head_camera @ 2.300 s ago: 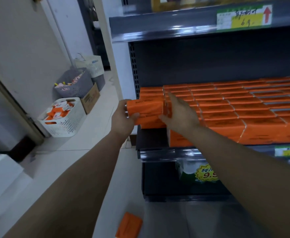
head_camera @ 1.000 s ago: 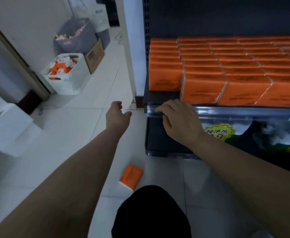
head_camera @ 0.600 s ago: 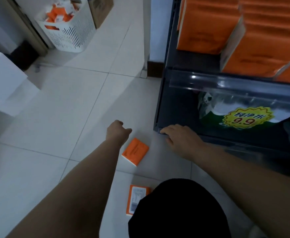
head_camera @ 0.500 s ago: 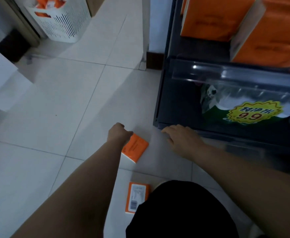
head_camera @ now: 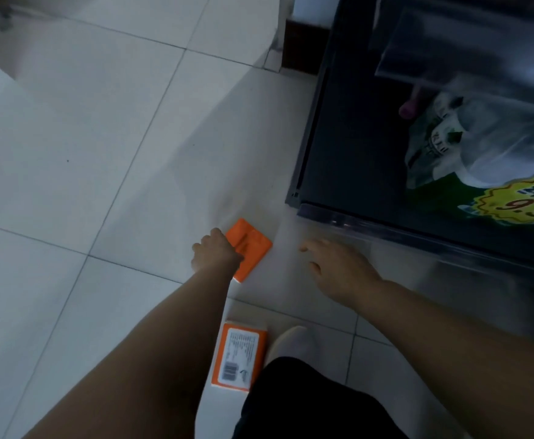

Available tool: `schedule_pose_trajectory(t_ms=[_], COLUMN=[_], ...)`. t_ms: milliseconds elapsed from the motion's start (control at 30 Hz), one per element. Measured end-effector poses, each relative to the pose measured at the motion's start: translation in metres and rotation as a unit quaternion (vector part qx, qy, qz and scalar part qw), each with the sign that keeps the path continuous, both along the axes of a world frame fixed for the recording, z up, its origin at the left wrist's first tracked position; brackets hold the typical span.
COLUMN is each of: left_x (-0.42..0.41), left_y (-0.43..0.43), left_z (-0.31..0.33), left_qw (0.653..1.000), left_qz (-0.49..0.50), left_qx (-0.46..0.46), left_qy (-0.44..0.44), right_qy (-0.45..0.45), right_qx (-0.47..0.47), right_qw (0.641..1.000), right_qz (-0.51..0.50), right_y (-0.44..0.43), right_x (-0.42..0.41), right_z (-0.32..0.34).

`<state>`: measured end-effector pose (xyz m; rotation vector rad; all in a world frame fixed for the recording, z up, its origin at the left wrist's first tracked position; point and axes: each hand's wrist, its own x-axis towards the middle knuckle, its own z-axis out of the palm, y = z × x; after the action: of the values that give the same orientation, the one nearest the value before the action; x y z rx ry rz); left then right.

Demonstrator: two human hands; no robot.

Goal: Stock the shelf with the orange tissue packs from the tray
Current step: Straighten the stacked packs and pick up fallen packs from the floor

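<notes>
An orange tissue pack point(head_camera: 253, 248) lies flat on the pale tiled floor point(head_camera: 101, 153), a little in front of the dark bottom corner of the shelf point(head_camera: 338, 137). It is a small, flat, bright orange block with a darker mark on its top face, and it sits turned at a slant. A thin white edge shows at its near corner.

The left hand point(head_camera: 216, 253) is down on the left part of this pack. The fingers are curled over it and touch it, so the hand covers the pack's left edge. I cannot tell if the grip is tight around the pack or just resting on it.

The right hand point(head_camera: 338, 267) is to the right of the pack, apart from it. Its fingers are spread and apart, and it holds nothing. It hangs low over the floor, near the front edge of the shelf.

A second orange pack point(head_camera: 238, 359) lies on the floor closer to the person, beside a pale shoe point(head_camera: 294, 342). Its white label with a barcode faces up. It is well apart from both hands.

On the bottom shelf there is a green and white bag point(head_camera: 449, 153) with a yellow price sticker point(head_camera: 518, 201).
</notes>
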<state>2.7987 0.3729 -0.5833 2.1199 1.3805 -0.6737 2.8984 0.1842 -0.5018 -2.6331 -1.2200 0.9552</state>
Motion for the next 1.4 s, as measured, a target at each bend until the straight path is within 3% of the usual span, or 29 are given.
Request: schedule_pose_trajectory(t_ms=[267,400,500,600,700,767,833,1000,1067,1167,1233,1333,1400], left_x=[-0.004,-0.010,-0.019,-0.029,-0.047,-0.064,-0.076,-0.083,-0.071,-0.043,-0.031,-0.027,-0.027], left_y=[-0.003,-0.011,-0.018,-0.026,-0.037,-0.044,-0.053,-0.062,-0.049,-0.028,-0.022,-0.021,-0.021], left_z=[-0.010,0.001,0.020,0.031,0.022,0.011,-0.002,-0.025,-0.025,-0.016,-0.012,-0.011,-0.011], left_qw=[0.992,0.993,0.975,0.962,0.978,0.974,0.948,0.924,0.932,0.971,0.975,0.937,0.866], left_qz=[-0.099,-0.096,-0.131,-0.143,-0.134,-0.208,-0.301,-0.371,-0.350,-0.233,-0.207,-0.335,-0.497], left_qx=[0.067,-0.005,-0.102,-0.144,-0.127,-0.085,-0.044,0.068,0.086,0.055,0.051,0.048,0.037], left_qy=[0.048,-0.062,-0.145,-0.182,-0.102,0.022,0.093,0.064,0.037,-0.018,-0.066,-0.088,-0.032], right_qy=[0.028,0.010,0.019,0.021,-0.020,-0.023,-0.017,0.002,-0.003,-0.032,-0.060,-0.082,-0.084], right_qx=[0.015,0.021,0.017,-0.022,-0.043,-0.052,-0.053,-0.059,-0.053,-0.045,-0.048,-0.055,-0.064], right_qw=[1.000,1.000,0.999,0.999,0.999,0.998,0.998,0.998,0.999,0.998,0.996,0.993,0.992], right_qz=[-0.002,0.012,0.033,0.034,0.003,-0.013,-0.007,-0.001,-0.008,-0.024,-0.041,-0.066,-0.067], right_y=[0.008,0.012,0.017,0.022,0.017,0.009,0.000,-0.012,-0.012,-0.010,-0.010,-0.016,-0.025], right_x=[-0.004,-0.007,-0.014,-0.027,-0.040,-0.045,-0.046,-0.035,-0.030,-0.023,-0.020,-0.017,-0.017], right_z=[-0.021,-0.019,-0.016,-0.020,-0.023,-0.023,-0.023,-0.022,-0.021,-0.020,-0.017,-0.015,-0.015])
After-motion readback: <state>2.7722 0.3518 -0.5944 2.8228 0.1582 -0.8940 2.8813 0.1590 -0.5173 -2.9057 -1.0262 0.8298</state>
